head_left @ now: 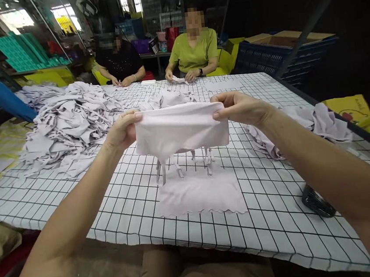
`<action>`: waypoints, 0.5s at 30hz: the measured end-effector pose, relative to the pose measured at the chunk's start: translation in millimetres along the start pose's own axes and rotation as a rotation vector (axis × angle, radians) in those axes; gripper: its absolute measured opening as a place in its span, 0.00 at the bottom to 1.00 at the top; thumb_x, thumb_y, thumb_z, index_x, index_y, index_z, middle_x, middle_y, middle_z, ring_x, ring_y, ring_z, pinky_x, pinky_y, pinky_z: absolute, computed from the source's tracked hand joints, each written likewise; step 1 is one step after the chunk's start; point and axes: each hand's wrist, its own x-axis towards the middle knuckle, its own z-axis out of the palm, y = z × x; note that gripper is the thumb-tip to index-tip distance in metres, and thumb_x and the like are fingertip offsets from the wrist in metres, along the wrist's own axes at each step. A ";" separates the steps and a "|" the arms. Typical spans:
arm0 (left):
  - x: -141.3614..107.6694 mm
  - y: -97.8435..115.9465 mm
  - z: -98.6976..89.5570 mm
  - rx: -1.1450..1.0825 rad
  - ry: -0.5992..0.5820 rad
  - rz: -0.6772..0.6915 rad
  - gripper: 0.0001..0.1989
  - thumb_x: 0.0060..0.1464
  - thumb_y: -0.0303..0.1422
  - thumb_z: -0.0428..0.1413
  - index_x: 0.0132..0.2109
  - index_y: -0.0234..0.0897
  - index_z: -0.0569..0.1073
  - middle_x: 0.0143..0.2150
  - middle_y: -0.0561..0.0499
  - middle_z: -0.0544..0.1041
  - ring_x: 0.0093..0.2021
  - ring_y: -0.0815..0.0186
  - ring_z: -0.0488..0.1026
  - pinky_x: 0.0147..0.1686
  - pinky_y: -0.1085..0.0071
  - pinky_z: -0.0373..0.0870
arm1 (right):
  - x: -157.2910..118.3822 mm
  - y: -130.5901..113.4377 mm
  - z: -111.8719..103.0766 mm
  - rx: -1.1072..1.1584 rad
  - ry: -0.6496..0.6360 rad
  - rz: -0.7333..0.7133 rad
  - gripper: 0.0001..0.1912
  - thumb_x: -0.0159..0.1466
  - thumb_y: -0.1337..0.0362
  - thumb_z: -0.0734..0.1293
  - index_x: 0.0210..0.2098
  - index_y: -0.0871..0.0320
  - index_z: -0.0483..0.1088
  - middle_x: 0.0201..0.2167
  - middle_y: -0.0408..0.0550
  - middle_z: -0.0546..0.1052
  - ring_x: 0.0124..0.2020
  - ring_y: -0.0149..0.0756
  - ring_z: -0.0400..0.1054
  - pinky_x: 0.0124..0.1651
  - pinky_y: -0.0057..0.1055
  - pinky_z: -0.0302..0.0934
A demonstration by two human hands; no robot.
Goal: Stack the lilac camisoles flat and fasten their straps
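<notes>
Pale lilac garment stretched between two hands

The left hand and right hand pinch the lilac garment taut above a flat fabric piece on the checked surface.

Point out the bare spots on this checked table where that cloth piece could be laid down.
Bare checks lie left of the flat cloth piece, between it and the big heap, and right of it, before the dark object. It is crowded at the heap, at the small pile by the right hand, and below the held piece.
</notes>
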 end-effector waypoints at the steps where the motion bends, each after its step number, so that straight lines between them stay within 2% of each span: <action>1: -3.6 8.2 5.0 -0.005 -0.006 0.022 0.18 0.41 0.34 0.68 0.21 0.37 0.64 0.21 0.55 0.62 0.21 0.73 0.59 0.20 0.76 0.57 | -4.8 -5.2 3.3 -0.014 -0.032 0.027 0.13 0.52 0.65 0.80 0.27 0.57 0.71 0.24 0.39 0.73 0.28 0.30 0.67 0.31 0.28 0.62; 5: -21.0 32.5 15.6 0.018 -0.021 0.085 0.17 0.43 0.32 0.67 0.21 0.36 0.64 0.19 0.57 0.59 0.18 0.75 0.57 0.17 0.78 0.53 | -24.6 -21.0 12.9 -0.176 -0.128 0.101 0.10 0.51 0.67 0.79 0.30 0.58 0.76 0.27 0.41 0.77 0.33 0.33 0.71 0.34 0.29 0.67; 7: -28.8 40.4 14.0 0.049 -0.020 0.070 0.16 0.43 0.30 0.67 0.22 0.36 0.66 0.18 0.58 0.60 0.17 0.75 0.57 0.17 0.79 0.54 | -35.0 -26.6 13.2 -0.191 -0.095 0.088 0.09 0.51 0.67 0.79 0.29 0.59 0.77 0.27 0.42 0.77 0.33 0.33 0.72 0.34 0.29 0.68; 11: -37.5 51.0 5.8 0.132 -0.008 -0.046 0.12 0.47 0.27 0.68 0.25 0.34 0.71 0.21 0.55 0.68 0.19 0.74 0.64 0.19 0.79 0.57 | -54.8 -39.7 5.2 -0.147 -0.016 -0.018 0.12 0.51 0.63 0.79 0.30 0.60 0.76 0.27 0.43 0.77 0.30 0.32 0.71 0.32 0.29 0.68; 13: -43.7 56.2 6.9 0.153 0.009 -0.061 0.12 0.48 0.27 0.68 0.25 0.33 0.73 0.22 0.54 0.69 0.19 0.73 0.65 0.19 0.78 0.57 | -62.6 -46.1 3.9 -0.218 -0.068 -0.010 0.15 0.51 0.58 0.80 0.31 0.60 0.76 0.26 0.44 0.76 0.27 0.31 0.70 0.28 0.27 0.66; 15: -57.4 61.8 16.9 0.177 -0.025 -0.008 0.12 0.48 0.28 0.69 0.24 0.33 0.73 0.22 0.54 0.68 0.20 0.73 0.65 0.21 0.77 0.57 | -67.6 -48.2 12.4 -0.377 -0.173 0.053 0.16 0.51 0.54 0.79 0.30 0.58 0.77 0.24 0.45 0.76 0.25 0.32 0.69 0.26 0.28 0.64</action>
